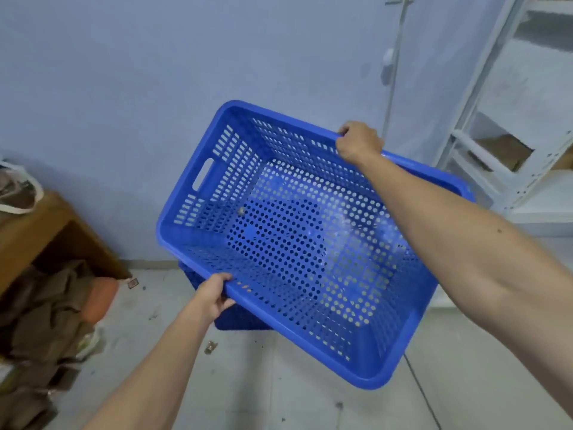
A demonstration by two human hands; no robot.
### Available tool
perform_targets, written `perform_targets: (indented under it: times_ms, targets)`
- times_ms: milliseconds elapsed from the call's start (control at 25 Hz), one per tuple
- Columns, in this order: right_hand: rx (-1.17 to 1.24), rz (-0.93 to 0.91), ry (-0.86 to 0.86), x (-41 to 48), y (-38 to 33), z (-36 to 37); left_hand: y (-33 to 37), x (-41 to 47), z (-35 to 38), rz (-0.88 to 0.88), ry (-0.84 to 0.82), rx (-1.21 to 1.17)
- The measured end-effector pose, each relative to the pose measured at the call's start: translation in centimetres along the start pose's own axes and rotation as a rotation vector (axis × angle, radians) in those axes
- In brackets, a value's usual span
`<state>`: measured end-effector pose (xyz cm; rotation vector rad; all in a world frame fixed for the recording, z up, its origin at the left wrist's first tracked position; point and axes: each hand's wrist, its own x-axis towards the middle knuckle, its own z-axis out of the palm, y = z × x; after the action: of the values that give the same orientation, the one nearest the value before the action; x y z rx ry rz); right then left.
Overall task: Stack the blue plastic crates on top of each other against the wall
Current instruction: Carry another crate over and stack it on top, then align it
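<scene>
Blue perforated crate (304, 243) fills the middle of the frame, tilted and held in the air in front of the pale wall (155, 72). Left hand (214, 297) is closed on its near long rim at lower centre, right hand (356, 144) closed on the far long rim. A second blue crate (238, 318) shows partly beneath it on the tiled floor (263, 383).

Soft, even, bluish light; wide-angle bending and blur at edges
</scene>
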<state>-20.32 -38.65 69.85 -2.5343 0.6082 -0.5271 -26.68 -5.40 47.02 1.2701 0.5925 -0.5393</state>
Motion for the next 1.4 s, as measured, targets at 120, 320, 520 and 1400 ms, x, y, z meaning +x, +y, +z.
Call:
perform_targets:
  times_ms: [120, 320, 520, 1400]
  targets:
    - [-0.047, -0.170, -0.079, 4.3, -3.9, 4.0, 1.5, 1.8, -0.2, -0.022, 0.082, -0.125]
    - [-0.101, -0.320, -0.067, 9.3, -10.0, 11.0, 4.5, 6.4, -2.0, -0.017, 0.158, -0.243]
    - [-0.159, -0.319, -0.083, 13.5, -14.0, 17.4, 6.4, 12.4, -2.8, -0.081, 0.178, -0.340]
    - [-0.201, -0.437, -0.321, 25.3, -14.4, 32.6, 8.6, 17.6, 1.9, -0.136, 0.463, -0.449]
